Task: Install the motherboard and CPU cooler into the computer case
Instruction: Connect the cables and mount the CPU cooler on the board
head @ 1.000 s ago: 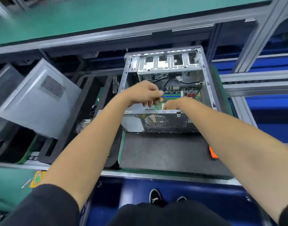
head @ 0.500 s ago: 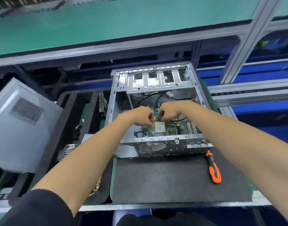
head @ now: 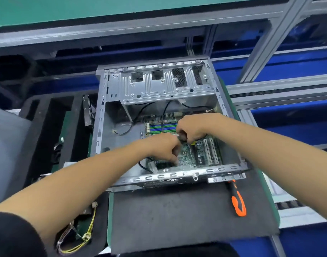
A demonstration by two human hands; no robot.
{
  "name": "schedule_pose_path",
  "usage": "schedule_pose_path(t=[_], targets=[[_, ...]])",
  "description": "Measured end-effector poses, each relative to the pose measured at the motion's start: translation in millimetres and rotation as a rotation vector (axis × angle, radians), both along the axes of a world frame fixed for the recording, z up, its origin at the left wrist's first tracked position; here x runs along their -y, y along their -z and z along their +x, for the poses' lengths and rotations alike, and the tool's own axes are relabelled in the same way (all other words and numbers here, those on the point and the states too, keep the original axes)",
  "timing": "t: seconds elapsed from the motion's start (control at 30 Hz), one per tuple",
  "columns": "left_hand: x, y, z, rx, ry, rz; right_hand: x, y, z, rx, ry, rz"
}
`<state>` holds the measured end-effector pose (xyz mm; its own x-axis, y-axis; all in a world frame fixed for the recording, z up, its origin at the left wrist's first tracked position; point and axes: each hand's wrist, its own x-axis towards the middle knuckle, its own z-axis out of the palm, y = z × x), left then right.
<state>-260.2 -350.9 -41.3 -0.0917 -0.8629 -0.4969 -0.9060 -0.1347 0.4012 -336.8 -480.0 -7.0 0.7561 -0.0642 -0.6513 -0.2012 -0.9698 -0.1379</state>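
The open metal computer case (head: 112,112) lies on a dark mat. Inside it sits the green motherboard (head: 188,158), with blue and green memory slots (head: 161,127) at its far side. My left hand (head: 164,147) is over the middle of the board, fingers curled down with the tips at the board's near part; what they hold is hidden. My right hand (head: 194,127) is just behind it and pinches a small dark thing, apparently a black cable (head: 182,138). No CPU cooler is in view.
An orange and black screwdriver (head: 237,201) lies on the dark mat (head: 177,219) right of the case's near corner. A bundle of yellow wires (head: 79,236) sits at the lower left. A grey case panel (head: 3,145) and black foam tray (head: 47,127) stand on the left.
The view has dropped closer over the case. Both hands stay over the board; my right hand has moved from the near edge deeper in, and my left hand has dipped toward the board's near part.
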Motion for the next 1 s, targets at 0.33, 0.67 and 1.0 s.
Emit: schedule_pose_path(t=[0.33,0.67,1.0], targets=[[11,10,-6,-0.359,0.023,0.095,3,15,23,-0.258,-0.094,-0.062],[19,12,-13,-0.417,0.303,0.293,-9,13,22,-0.238,-0.139,-0.115],[13,14,-22,-0.056,0.671,0.015,-9,0,23,-0.046,-0.281,0.027]])
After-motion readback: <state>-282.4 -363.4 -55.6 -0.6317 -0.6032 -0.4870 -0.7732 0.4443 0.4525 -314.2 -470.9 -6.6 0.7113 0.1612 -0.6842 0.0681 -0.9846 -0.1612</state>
